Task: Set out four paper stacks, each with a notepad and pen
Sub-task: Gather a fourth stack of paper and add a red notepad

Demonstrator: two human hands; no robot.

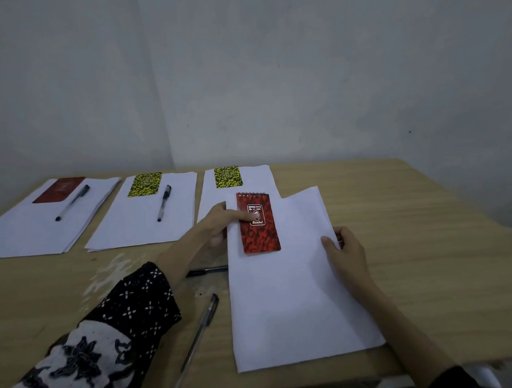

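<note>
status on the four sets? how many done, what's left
Done: two sets at far left, red notepad with pen, and yellow notepad with pen. The third stack has a yellow notepad but no visible pen. In hand: left hand and right hand hold the fourth stack, red spiral notepad on top. Left: place it, add two loose pens.

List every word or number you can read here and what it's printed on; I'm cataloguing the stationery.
"Bambol" (roughly; the script is blurred): bottom of the label on the red notepad under the left hand.
Two small lines at the top of that label: too blurred to read.
Dark red notepad and both yellow notepads: no readable text.
</note>
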